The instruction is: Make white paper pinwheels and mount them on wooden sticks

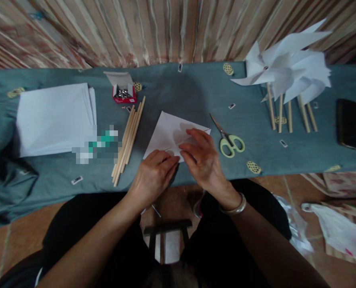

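Two bare hands are working over one sheet of white paper [169, 128], which is lying with a corner pointing away from the person, near the table's front edge. The right hand [201, 163] is hovering over its middle, fingers loosely curled and parted, holding nothing I can see. The left hand [154, 171] is bunching its fingers narrowly at the near-left edge; it's covering too much for me to tell if it's pinching or just pressing.

My worry: slits are running in toward the middle, so a hard tug from either side could be ripping them further. Also, the scissors [225, 135] are sitting open-bladed just beside the right corner, so a careless elbow could be snagging the sheet.

Around that, wooden sticks [130, 140], a red box of shiny metal bits [125, 99] and a paper stack [53, 120] are filling the left side. Finished pinwheels [278, 68] and a phone [352, 124] are lying off right. A teal cloth [196, 104] is wrinkling at the far left, striped curtains [172, 32] are hanging behind, and plastic bags [343, 230] are lying over the tiled floor [274, 186].
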Demonstrator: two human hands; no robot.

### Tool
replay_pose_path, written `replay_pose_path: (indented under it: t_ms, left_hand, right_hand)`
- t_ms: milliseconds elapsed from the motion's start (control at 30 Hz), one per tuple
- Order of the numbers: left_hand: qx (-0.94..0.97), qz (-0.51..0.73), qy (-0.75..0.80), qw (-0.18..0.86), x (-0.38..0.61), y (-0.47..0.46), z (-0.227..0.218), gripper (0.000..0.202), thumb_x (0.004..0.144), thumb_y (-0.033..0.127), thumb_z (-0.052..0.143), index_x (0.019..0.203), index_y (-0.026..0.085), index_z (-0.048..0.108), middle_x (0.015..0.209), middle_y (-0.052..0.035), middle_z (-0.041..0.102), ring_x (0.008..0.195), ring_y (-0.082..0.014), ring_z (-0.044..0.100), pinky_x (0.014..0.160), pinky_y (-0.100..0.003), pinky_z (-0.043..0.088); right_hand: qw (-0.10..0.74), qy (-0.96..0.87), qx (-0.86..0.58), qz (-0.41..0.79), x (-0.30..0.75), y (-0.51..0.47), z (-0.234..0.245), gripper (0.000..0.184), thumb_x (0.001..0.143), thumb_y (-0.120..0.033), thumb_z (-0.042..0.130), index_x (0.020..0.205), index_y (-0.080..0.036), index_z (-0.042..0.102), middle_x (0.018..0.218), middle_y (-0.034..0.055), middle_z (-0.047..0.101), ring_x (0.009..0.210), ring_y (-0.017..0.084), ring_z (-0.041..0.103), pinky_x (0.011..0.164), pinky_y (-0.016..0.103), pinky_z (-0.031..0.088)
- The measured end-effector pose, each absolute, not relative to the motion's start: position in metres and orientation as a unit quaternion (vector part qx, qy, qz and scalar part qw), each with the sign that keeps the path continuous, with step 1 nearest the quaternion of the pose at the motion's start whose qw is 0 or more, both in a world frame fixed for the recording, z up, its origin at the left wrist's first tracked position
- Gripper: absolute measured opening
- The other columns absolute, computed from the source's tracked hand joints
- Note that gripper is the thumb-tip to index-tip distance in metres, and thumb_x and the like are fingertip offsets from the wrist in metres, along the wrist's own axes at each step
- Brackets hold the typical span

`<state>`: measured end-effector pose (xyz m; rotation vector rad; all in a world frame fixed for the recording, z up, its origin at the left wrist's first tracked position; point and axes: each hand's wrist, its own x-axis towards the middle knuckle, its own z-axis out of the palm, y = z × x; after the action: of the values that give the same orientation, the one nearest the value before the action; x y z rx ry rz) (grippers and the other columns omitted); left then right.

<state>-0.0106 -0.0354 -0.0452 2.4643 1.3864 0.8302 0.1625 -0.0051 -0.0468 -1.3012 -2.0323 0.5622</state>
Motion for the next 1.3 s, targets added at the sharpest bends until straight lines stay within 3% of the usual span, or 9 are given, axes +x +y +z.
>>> replay_pose_path:
  t_ms: [200,333,567,733,933,1133,1300]
  left_hand:
    - [0.834,0.281,0.464,0.102,-0.011,-0.035,-0.044,0.019,0.093,0.019,0.052,0.103,0.013,0.067,0.082,-0.0065,0.064,0.077,-0.0170,0.060,0.067,-0.030,0.053]
    - [0.833,0.285,0.462,0.105,-0.010,-0.036,-0.043,0.019,0.092,0.017,0.053,0.103,0.011,0.067,0.082,-0.0070,0.064,0.077,-0.0175,0.060,0.068,-0.029,0.053]
    - [0.825,0.285,0.474,0.115,-0.009,-0.037,-0.044,0.018,0.092,0.019,0.053,0.102,0.014,0.067,0.088,-0.0069,0.060,0.076,-0.0157,0.059,0.067,-0.029,0.053]
    - [0.829,0.283,0.471,0.105,-0.010,-0.036,-0.047,0.017,0.091,0.019,0.054,0.101,0.014,0.067,0.091,-0.0071,0.061,0.080,-0.0165,0.060,0.070,-0.029,0.054]
    - [0.834,0.267,0.472,0.103,-0.011,-0.034,-0.047,0.017,0.091,0.019,0.054,0.102,0.015,0.067,0.091,-0.0073,0.062,0.083,-0.0179,0.062,0.073,-0.031,0.055]
    - [0.848,0.263,0.454,0.082,-0.014,-0.033,-0.044,0.019,0.091,0.018,0.055,0.103,0.011,0.067,0.094,-0.0103,0.064,0.086,-0.0205,0.062,0.076,-0.033,0.055]
    - [0.851,0.258,0.452,0.071,-0.026,-0.031,-0.040,0.020,0.091,0.017,0.053,0.105,0.015,0.067,0.099,-0.0098,0.064,0.092,-0.0213,0.061,0.080,-0.036,0.055]
  right_hand:
    - [0.292,-0.806,-0.479,0.188,0.162,-0.007,-0.046,0.022,0.089,-0.017,0.050,0.100,-0.032,0.063,0.137,0.0002,0.052,0.136,0.025,0.038,0.114,0.047,0.037]
    - [0.276,-0.801,-0.485,0.217,0.157,-0.010,-0.048,0.031,0.088,-0.010,0.047,0.107,-0.030,0.061,0.142,0.0026,0.049,0.143,0.030,0.031,0.116,0.055,0.031]
    - [0.271,-0.808,-0.485,0.197,0.156,-0.012,-0.049,0.034,0.088,-0.007,0.044,0.110,-0.026,0.061,0.146,0.0062,0.047,0.145,0.027,0.029,0.114,0.053,0.034]
    - [0.327,-0.791,-0.480,0.190,0.178,0.004,-0.047,0.033,0.094,-0.017,0.040,0.120,-0.022,0.059,0.144,0.0077,0.049,0.138,0.022,0.041,0.116,0.043,0.035]
    - [0.277,-0.815,-0.490,0.136,0.193,0.037,-0.048,0.042,0.094,-0.021,0.038,0.133,-0.012,0.051,0.132,0.0151,0.059,0.128,0.029,0.050,0.110,0.050,0.039]
    - [0.248,-0.824,-0.495,0.117,0.197,0.043,-0.042,0.038,0.094,-0.024,0.040,0.127,-0.014,0.057,0.118,0.0136,0.068,0.113,0.030,0.059,0.098,0.048,0.047]
    - [0.246,-0.822,-0.503,0.105,0.206,0.036,-0.038,0.031,0.093,-0.025,0.045,0.116,-0.015,0.064,0.107,0.0111,0.072,0.097,0.028,0.064,0.089,0.044,0.051]
